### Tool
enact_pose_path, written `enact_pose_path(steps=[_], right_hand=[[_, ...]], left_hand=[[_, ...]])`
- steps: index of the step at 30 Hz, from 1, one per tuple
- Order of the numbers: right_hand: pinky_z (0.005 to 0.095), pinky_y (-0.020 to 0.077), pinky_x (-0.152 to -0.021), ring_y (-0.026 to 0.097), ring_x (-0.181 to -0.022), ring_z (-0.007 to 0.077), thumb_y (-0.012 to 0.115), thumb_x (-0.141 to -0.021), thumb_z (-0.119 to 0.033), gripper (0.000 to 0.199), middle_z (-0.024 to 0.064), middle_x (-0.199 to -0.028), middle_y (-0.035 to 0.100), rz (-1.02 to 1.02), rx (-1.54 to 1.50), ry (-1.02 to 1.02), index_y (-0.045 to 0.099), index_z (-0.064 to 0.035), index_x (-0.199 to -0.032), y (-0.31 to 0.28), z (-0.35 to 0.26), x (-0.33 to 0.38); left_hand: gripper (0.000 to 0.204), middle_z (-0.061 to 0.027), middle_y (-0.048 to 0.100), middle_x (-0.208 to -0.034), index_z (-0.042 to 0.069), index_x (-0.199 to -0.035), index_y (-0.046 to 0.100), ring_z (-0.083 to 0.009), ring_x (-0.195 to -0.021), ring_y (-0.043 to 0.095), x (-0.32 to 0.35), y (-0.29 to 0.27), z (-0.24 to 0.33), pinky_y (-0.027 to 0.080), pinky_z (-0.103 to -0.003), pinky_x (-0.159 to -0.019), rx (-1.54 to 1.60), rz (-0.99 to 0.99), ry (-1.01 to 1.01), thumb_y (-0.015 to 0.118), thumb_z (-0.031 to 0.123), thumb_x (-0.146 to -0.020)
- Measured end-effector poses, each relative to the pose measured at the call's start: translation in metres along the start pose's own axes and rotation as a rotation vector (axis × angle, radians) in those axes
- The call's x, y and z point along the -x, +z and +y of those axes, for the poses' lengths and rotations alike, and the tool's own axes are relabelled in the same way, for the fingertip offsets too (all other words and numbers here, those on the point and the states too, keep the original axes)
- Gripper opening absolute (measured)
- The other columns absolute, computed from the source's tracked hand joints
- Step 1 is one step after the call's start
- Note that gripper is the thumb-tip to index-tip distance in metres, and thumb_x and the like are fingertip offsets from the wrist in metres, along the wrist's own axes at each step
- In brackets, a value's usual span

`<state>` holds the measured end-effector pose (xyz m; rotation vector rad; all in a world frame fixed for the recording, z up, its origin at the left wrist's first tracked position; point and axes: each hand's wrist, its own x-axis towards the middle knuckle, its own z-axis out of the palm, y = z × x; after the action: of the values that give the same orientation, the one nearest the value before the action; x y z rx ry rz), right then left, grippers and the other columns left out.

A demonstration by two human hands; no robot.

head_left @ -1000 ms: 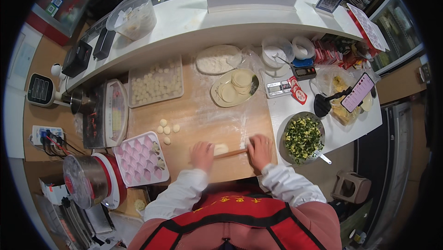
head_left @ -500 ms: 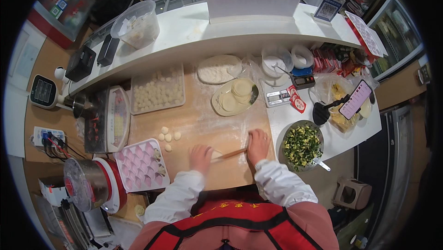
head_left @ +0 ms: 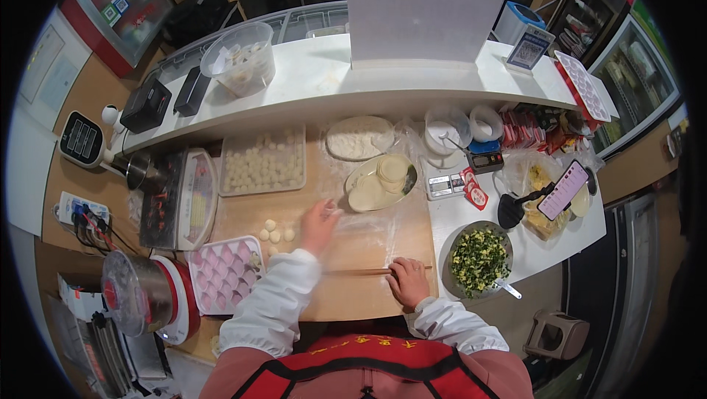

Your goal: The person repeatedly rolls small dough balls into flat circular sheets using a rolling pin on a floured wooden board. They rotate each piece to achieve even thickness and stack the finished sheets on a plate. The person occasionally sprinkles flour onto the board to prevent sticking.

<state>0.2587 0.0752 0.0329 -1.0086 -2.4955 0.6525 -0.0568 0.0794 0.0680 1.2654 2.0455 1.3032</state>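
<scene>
On the near right of the floured wooden board (head_left: 346,299), right hand (head_left: 409,281) is resting over a thin rolling pin (head_left: 353,272), fingers bending onto it; can't tell if it's gripping. Pin is lying left-right across the board. Left hand (head_left: 320,227) is hovering farther out, just left of the oval plate (head_left: 356,203) of round wrappers (head_left: 395,169), fingers curling; blurred, can't tell if it's pinching anything. Left sleeve (head_left: 276,297) is crossing the near left, crowding the loose dough balls (head_left: 275,236) and pink tray (head_left: 223,274). Far edge is filling up: bin of dough balls (head_left: 264,160) left, flour dish (head_left: 361,139) in the middle. Right of the board, filling bowl (head_left: 480,260) is standing near the right hand, white handle (head_left: 509,289) poking out; digital scale (head_left: 447,187) and phone (head_left: 563,190) are sitting farther out.
</scene>
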Motion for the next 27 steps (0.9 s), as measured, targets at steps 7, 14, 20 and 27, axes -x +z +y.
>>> enact_pose_path(steps=[7, 14, 20, 27], right_hand=[[0.0479, 0.0397, -0.103, 0.056, -0.116, 0.0332, 0.073, -0.090, -0.024, 0.032, 0.0106, -0.123, 0.061, 0.002, 0.029, -0.009, 0.064, -0.0085, -0.116, 0.001, 0.001, -0.003], [0.0472, 0.0398, -0.103, 0.057, -0.114, 0.0315, 0.071, -0.089, -0.023, 0.030, 0.0092, -0.121, 0.061, 0.039, 0.008, -0.017, 0.064, -0.0096, -0.116, 0.001, -0.001, -0.005], [0.0473, 0.0402, -0.103, 0.057, -0.114, 0.0313, 0.072, -0.089, -0.023, 0.031, 0.0090, -0.121, 0.061, 0.008, 0.040, -0.020, 0.064, -0.0097, -0.116, -0.004, -0.002, -0.008], [0.0467, 0.0405, -0.102, 0.057, -0.112, 0.0308, 0.072, -0.089, -0.021, 0.029, 0.0083, -0.119, 0.061, 0.082, 0.030, -0.026, 0.063, -0.0104, -0.114, 0.000, -0.003, -0.008]], left_hand=[[0.032, -0.0131, 0.063, -0.121, 0.006, -0.114, 0.070, -0.0358, -0.120, 0.055, 0.052, -0.058, -0.072, 0.044, -0.047, -0.103, -0.697, 0.006, -0.054, 0.073, 0.016, -0.083], [0.049, -0.0141, 0.055, -0.139, 0.007, -0.127, 0.064, -0.0353, -0.134, 0.046, 0.067, -0.006, -0.051, 0.035, -0.051, -0.114, -0.525, -0.292, 0.004, 0.075, 0.026, -0.084], [0.082, -0.0162, 0.028, -0.166, 0.001, -0.157, 0.034, -0.0369, -0.156, 0.020, 0.036, 0.034, -0.018, 0.012, -0.059, -0.126, -0.814, -0.227, 0.144, 0.068, 0.039, -0.092], [0.078, -0.0156, 0.030, -0.166, 0.002, -0.157, 0.035, -0.0332, -0.155, 0.023, 0.021, 0.038, -0.039, 0.014, -0.057, -0.125, -0.770, -0.247, 0.055, 0.065, 0.037, -0.094]])
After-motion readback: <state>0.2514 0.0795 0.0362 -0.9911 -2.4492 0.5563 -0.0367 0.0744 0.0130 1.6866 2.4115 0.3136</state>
